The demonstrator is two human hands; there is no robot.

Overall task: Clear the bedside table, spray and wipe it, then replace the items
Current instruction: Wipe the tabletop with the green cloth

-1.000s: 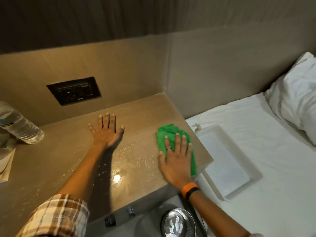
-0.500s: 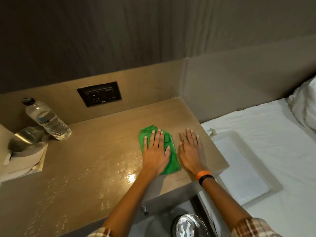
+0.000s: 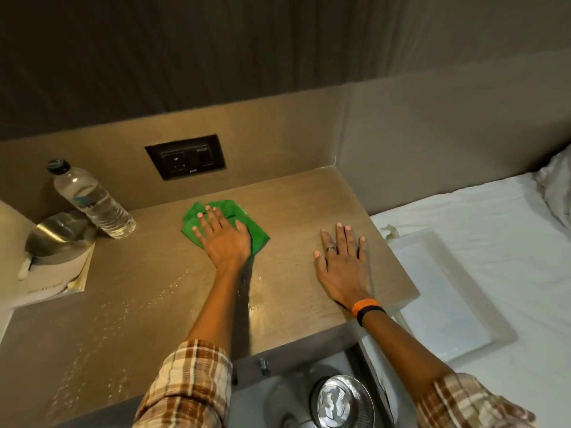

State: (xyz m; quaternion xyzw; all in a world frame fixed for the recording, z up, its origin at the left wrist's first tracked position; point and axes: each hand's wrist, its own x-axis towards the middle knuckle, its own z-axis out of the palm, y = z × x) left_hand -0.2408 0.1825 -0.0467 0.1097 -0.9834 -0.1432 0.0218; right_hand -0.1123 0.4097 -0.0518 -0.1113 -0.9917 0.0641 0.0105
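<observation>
The wooden bedside table is wet with spray droplets on its front left part. My left hand presses flat on a folded green cloth near the middle back of the top, fingers spread over it. My right hand lies flat and empty on the table near its right edge, fingers apart. A clear water bottle stands at the back left. Beside it a steel bowl rests on a white booklet.
A white tray lies on the bed sheet right of the table, with a pillow further back. A black socket panel sits in the back wall. On the floor below the front edge stands a steel bin.
The cloth went from under my right hand to under my left. My left hand has pushed it leftward and toward the back wall. My right hand stays flat near the right edge.
</observation>
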